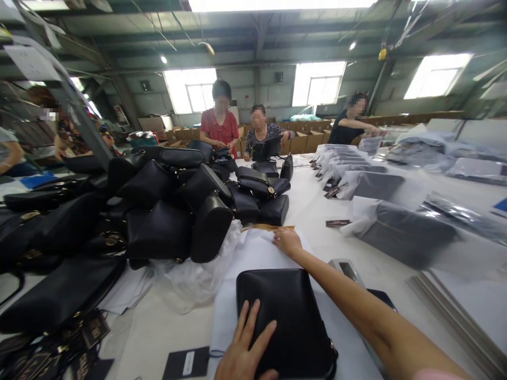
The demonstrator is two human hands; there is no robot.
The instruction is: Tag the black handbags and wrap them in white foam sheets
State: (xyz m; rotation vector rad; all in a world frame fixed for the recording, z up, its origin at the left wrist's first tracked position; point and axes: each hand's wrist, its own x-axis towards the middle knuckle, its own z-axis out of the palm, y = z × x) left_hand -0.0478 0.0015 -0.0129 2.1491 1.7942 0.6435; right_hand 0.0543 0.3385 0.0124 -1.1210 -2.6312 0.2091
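Note:
A black handbag [283, 322] lies flat on a sheet of white wrapping paper [257, 248] in front of me. My left hand [247, 345] rests on the bag's lower left part, palm down with its fingers spread. Beyond the bag, my right hand [288, 241] is at the paper's far edge, its fingers bent and closed on that edge beside a brown strip [251, 228]. Near my left hand lies a black tag [186, 363] with a white label, and a dark cord runs from it toward the bag.
Black handbags [158, 232] are piled at left, with crumpled clear plastic [194, 285] in front. Bags wrapped in white [412, 232] line the right side, near stacked cardboard sheets [455, 322]. A grey device [346, 269] sits beneath my right forearm. Several co-workers [219, 126] are around the table.

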